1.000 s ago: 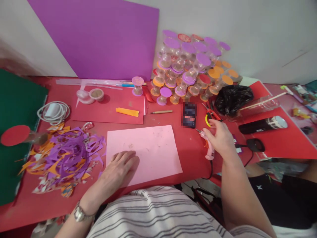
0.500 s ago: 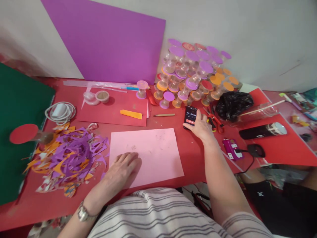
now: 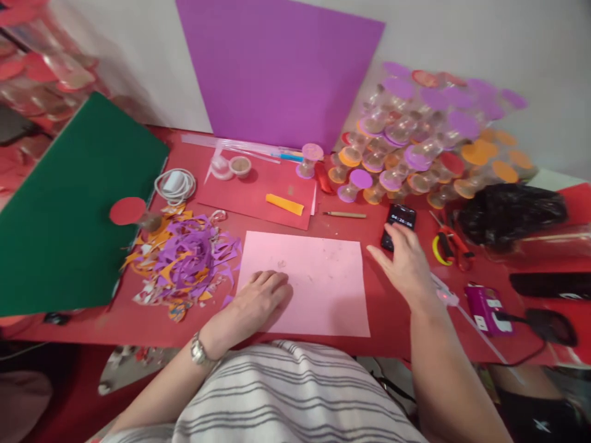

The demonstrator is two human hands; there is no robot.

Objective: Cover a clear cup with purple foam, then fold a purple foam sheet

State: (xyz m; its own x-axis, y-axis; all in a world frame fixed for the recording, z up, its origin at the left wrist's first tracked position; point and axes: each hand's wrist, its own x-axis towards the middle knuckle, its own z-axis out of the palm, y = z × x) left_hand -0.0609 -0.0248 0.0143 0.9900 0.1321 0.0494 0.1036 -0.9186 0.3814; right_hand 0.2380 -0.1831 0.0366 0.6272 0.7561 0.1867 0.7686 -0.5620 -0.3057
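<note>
Head view: the left hand (image 3: 263, 294) lay flat, fingers spread, on the pink sheet (image 3: 318, 283), apparently pinning it to the red worktop (image 3: 383, 320). The right hand (image 3: 406, 261), its grip open and empty, touched fingertips to the phone (image 3: 399, 223) at its twelve o'clock. Paper scraps (image 3: 184, 258) lay at nine o'clock of the sheet.

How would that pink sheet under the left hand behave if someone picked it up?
The pink sheet looks thin and lies flat, so it would probably flop and bend. It likely weighs little; the left hand resting on it may keep it from sliding across the red table.
</note>
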